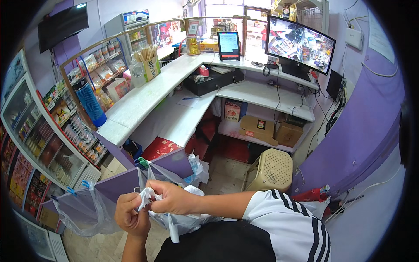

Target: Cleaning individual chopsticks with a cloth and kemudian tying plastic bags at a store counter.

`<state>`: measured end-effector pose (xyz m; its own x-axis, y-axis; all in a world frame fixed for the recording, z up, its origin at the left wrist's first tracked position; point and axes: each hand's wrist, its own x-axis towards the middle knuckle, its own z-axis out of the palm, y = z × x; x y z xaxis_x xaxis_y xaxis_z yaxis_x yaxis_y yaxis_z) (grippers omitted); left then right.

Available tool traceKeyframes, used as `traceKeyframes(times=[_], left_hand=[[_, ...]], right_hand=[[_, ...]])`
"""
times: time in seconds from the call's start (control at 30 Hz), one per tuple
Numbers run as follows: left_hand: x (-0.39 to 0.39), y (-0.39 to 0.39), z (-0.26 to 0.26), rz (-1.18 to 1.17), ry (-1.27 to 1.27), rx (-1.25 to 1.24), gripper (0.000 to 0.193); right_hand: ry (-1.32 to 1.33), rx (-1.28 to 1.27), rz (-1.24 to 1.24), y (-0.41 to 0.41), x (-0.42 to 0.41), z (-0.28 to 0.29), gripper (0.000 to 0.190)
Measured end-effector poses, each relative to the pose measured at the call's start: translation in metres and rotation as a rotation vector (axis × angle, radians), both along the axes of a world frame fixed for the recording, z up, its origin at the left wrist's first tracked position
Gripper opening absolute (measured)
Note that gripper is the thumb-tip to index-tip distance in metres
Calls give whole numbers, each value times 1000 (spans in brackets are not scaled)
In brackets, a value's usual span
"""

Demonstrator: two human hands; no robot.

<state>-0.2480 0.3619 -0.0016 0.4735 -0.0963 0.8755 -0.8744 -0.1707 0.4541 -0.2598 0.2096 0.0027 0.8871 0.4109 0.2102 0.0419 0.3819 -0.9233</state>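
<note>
My left hand [132,213] pinches a bunched piece of white plastic [145,198] between thumb and fingers. From the other side, my right hand [175,198] grips the same bunch, so both hands almost meet in front of my body. Below my right forearm hangs a white plastic bag [188,223], partly hidden by that arm; the bunch looks like its gathered top. A small bent wire-like piece [136,189] shows just above my left fingertips. Close by, a clear plastic bag [95,209] hangs from blue clips [71,192] on a purple panel [114,188].
A white counter [154,93] wraps around ahead, carrying a blue bottle [88,101], a tablet [228,46] and a monitor [299,42]. A beige plastic stool [273,170] stands on the tiled floor at right. Glass-door fridges [42,137] line the left side.
</note>
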Motion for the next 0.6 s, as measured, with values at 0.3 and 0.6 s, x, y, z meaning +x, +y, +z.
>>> traceKeyframes(times=[0.3,0.6], left_hand=[[-6,3,11,11,-75,117,32],[-9,12,24,-71,-59,141,26]], right_hand=[[33,82,70,1,-5,9,19],[-108,-38,312,-18,-7,10,26]])
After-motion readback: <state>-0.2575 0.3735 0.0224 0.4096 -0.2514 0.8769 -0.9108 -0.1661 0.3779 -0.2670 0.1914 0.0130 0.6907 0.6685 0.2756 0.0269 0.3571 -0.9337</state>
